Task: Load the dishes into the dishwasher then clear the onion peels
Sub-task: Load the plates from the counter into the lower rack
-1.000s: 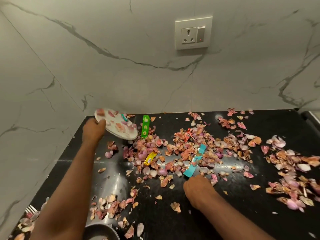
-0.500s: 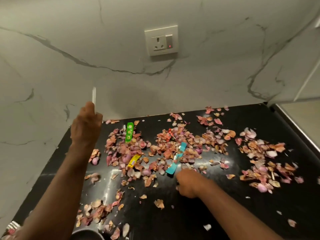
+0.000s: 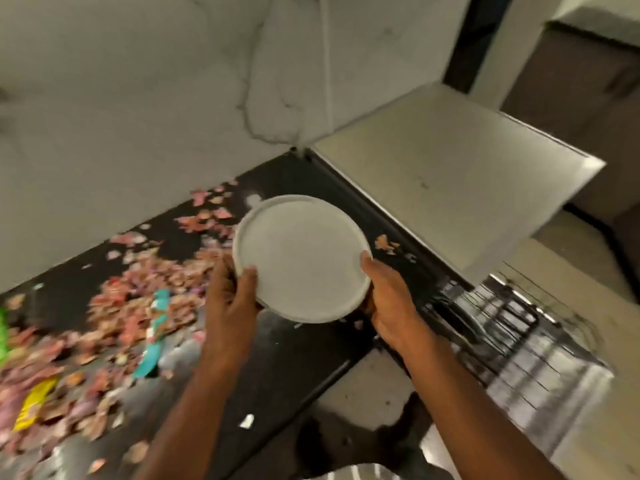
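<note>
Grey plate (image 3: 301, 258) gripped by both hands; onion peels (image 3: 138, 306) left, dishwasher rack (image 3: 502, 327) right.

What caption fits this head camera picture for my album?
Both hands, left and right, hold a white plate above the peel-strewn counter.

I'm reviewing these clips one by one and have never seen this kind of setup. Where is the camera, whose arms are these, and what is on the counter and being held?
There is no robot. The camera sits on a person's head and looks forward and down, so the two bare arms at the bottom are the wearer's own. The left hand and right hand each have a grip on opposite edges of a round grey plate, held above the black counter; the side facing the camera looks bare. Pink onion peels litter the counter, with a teal wrapper, a yellow one and a green one at the left edge. At the lower right is a wire rack, probably the dishwasher's, under a grey slab. The picture is motion-blurred.
</note>
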Demonstrator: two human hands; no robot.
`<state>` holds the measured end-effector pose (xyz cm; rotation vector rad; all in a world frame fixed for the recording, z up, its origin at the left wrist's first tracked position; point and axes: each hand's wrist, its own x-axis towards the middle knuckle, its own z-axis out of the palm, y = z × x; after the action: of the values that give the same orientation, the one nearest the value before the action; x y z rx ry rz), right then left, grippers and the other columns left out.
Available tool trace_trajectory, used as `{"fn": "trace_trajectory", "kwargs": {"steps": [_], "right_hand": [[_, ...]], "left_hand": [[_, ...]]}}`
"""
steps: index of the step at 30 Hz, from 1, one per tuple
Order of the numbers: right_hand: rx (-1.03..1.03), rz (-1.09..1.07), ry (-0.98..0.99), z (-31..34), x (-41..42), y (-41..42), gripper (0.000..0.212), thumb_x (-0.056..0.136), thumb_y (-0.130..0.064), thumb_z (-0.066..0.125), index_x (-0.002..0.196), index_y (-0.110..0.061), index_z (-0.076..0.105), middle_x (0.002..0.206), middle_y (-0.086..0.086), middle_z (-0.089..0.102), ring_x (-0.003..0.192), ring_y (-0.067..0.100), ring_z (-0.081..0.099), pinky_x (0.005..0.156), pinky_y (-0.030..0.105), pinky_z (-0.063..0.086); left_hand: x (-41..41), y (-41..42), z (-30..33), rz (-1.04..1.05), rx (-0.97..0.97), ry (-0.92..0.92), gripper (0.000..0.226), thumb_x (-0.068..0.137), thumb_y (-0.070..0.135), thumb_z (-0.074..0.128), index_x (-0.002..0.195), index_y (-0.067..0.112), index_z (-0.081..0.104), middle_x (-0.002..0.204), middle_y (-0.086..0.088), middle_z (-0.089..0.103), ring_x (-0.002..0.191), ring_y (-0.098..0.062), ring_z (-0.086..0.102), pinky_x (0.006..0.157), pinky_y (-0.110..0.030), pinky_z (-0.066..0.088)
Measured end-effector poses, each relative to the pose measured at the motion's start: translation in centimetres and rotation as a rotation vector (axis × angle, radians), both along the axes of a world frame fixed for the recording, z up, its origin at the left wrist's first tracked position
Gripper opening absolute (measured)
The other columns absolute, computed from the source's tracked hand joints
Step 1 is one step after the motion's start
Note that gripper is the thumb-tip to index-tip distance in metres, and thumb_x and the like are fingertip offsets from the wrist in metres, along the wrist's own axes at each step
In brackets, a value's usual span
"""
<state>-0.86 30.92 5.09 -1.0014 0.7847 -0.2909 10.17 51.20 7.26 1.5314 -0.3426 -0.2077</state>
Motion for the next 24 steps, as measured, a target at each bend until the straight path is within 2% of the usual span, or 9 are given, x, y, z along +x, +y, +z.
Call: {"fn": "trace_trajectory", "kwargs": {"steps": [2, 4, 6, 10, 13, 15, 17, 19, 24], "right_hand": [[-0.005, -0.122, 0.027, -1.9, -5.6, -3.1, 0.025, 0.102, -0.035, 0.066, 0.117, -0.020, 0.079, 0.116, 0.010, 0.079, 0.108, 0.032, 0.075, 0.074, 0.033, 0.062], [0.042, -0.183, 0.048, -4.0, -12.0, -5.1, 0.026, 0.100, -0.031, 0.069, 0.121, -0.020, 0.077, 0.121, 0.010, 0.077, 0.112, 0.033, 0.074, 0.079, 0.037, 0.063], [0.146, -0.276, 0.112, -6.1, -17.9, -5.7, 0.034, 0.092, -0.032, 0.076, 0.124, -0.020, 0.075, 0.124, 0.011, 0.076, 0.112, 0.034, 0.074, 0.082, 0.044, 0.063], [0.334, -0.471, 0.204, -10.2, -27.9, -5.2, 0.055, 0.085, -0.029, 0.077, 0.137, -0.016, 0.065, 0.130, 0.012, 0.073, 0.116, 0.037, 0.072, 0.092, 0.056, 0.060], [0.473, -0.536, 0.288, -13.4, -32.5, -5.4, 0.053, 0.087, -0.024, 0.074, 0.137, -0.011, 0.061, 0.126, 0.016, 0.074, 0.116, 0.043, 0.071, 0.107, 0.067, 0.048], [0.576, -0.565, 0.349, -15.6, -33.9, -5.9, 0.051, 0.089, -0.018, 0.072, 0.136, -0.003, 0.060, 0.122, 0.021, 0.075, 0.119, 0.046, 0.068, 0.112, 0.063, 0.045], [0.644, -0.585, 0.390, -17.7, -33.9, -6.9, 0.043, 0.095, -0.011, 0.067, 0.136, 0.001, 0.058, 0.121, 0.023, 0.074, 0.118, 0.044, 0.068, 0.095, 0.051, 0.060], [0.711, -0.598, 0.406, -19.7, -32.6, -8.3, 0.040, 0.101, -0.008, 0.061, 0.139, 0.003, 0.054, 0.123, 0.026, 0.071, 0.120, 0.043, 0.067, 0.075, 0.036, 0.065], [0.847, -0.620, 0.406, -25.3, -27.1, -14.1, 0.044, 0.104, 0.002, 0.053, 0.148, 0.006, 0.046, 0.123, 0.029, 0.067, 0.108, 0.041, 0.068, 0.062, 0.032, 0.063]], "left_hand": [[-2.9, -4.0, -1.6, -0.126, 0.043, 0.106, 0.024, 0.093, 0.042, 0.064, 0.100, 0.019, 0.060, 0.094, -0.001, 0.066, 0.086, -0.018, 0.065, 0.069, -0.051, 0.061], [-5.8, -7.1, -3.1, -0.267, 0.133, 0.169, 0.035, 0.088, 0.050, 0.066, 0.098, 0.017, 0.059, 0.095, -0.013, 0.065, 0.086, -0.029, 0.063, 0.076, -0.062, 0.059], [-8.6, -9.3, -4.6, -0.418, 0.219, 0.207, 0.041, 0.089, 0.053, 0.068, 0.101, 0.015, 0.059, 0.102, -0.021, 0.065, 0.093, -0.038, 0.068, 0.077, -0.060, 0.062], [-14.5, -13.6, -8.4, -0.653, 0.452, 0.347, 0.048, 0.086, 0.057, 0.074, 0.092, 0.012, 0.057, 0.090, -0.016, 0.068, 0.086, -0.030, 0.074, 0.070, -0.048, 0.066], [-18.2, -17.2, -12.7, -0.671, 0.642, 0.500, 0.033, 0.092, 0.046, 0.074, 0.084, 0.018, 0.060, 0.090, -0.009, 0.073, 0.089, -0.026, 0.076, 0.077, -0.049, 0.066], [-19.6, -19.7, -15.6, -0.622, 0.761, 0.624, 0.021, 0.098, 0.035, 0.071, 0.089, 0.019, 0.061, 0.103, -0.010, 0.074, 0.098, -0.023, 0.074, 0.082, -0.048, 0.066], [-20.3, -22.4, -18.4, -0.566, 0.840, 0.710, 0.013, 0.103, 0.024, 0.066, 0.104, 0.013, 0.059, 0.118, -0.012, 0.069, 0.103, -0.023, 0.071, 0.077, -0.040, 0.066], [-20.5, -24.7, -20.4, -0.526, 0.903, 0.763, 0.016, 0.104, 0.017, 0.062, 0.118, 0.012, 0.055, 0.127, -0.014, 0.063, 0.107, -0.025, 0.069, 0.072, -0.034, 0.065], [-20.4, -26.9, -23.4, -0.594, 1.084, 0.646, 0.018, 0.102, 0.023, 0.067, 0.118, 0.020, 0.058, 0.116, -0.009, 0.067, 0.105, -0.031, 0.072, 0.090, -0.050, 0.064]]}}
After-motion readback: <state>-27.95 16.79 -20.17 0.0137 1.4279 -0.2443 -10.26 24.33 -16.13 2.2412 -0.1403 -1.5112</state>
